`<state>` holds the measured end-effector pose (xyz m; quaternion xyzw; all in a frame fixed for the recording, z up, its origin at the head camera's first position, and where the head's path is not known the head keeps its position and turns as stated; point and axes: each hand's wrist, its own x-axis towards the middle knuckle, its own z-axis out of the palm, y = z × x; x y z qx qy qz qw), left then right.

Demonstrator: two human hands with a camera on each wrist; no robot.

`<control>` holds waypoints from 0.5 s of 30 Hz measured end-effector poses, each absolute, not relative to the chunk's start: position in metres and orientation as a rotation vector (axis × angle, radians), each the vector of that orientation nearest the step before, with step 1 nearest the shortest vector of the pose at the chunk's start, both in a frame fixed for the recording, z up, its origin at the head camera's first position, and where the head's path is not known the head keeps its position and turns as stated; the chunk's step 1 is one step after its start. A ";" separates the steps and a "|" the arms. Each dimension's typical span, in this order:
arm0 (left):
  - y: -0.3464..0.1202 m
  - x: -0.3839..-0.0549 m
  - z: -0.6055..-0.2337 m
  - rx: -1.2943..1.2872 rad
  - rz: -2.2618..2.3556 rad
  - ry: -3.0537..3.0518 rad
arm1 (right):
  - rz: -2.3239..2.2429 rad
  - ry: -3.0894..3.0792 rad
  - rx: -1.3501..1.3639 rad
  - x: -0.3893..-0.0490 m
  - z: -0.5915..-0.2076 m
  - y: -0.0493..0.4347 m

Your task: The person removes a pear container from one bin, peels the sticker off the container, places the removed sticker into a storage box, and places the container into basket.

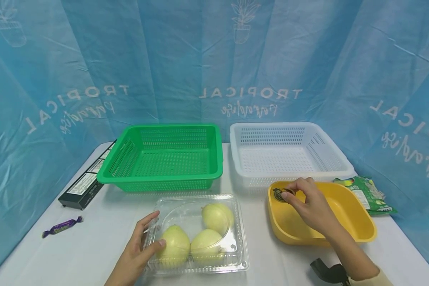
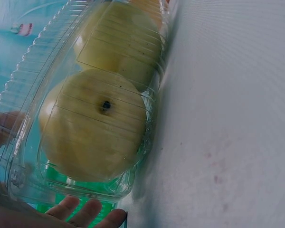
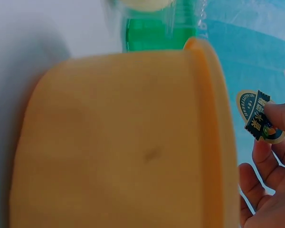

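Note:
A clear plastic clamshell box [image 1: 196,206] holds pale yellow-green round fruits [image 1: 175,244], three of them visible through the lid. At its left side is my left hand [image 1: 136,246]: the thumb lies on the lid, while the fingers extend along the side, loosely spread in the left wrist view. My right hand [image 1: 312,206] is above the yellow basin [image 1: 357,234]. Between its thumb and fingers it pinches a dark round fruit sticker [image 3: 249,111] with a banner across it and light lettering. The basin's wall fills much of the right wrist view.
Behind the box stands a green basket [image 1: 157,184], beside a white basket [image 1: 289,174]. A black box with white labels [image 1: 82,184] and a purple wrapped candy [image 1: 62,227] lie left. A green snack packet [image 1: 368,194] is right of the basin; a black object [image 1: 329,272] is near my right wrist.

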<state>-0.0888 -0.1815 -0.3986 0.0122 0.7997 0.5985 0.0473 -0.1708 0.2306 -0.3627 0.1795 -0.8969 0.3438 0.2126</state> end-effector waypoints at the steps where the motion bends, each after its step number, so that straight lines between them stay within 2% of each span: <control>1: -0.181 -0.089 -0.399 0.040 1.830 2.439 | 0.946 -2.495 0.482 -0.170 -0.363 0.233; 15: -0.182 -0.089 -0.400 0.054 1.831 2.453 | 0.886 -2.625 0.292 -0.163 -0.370 0.263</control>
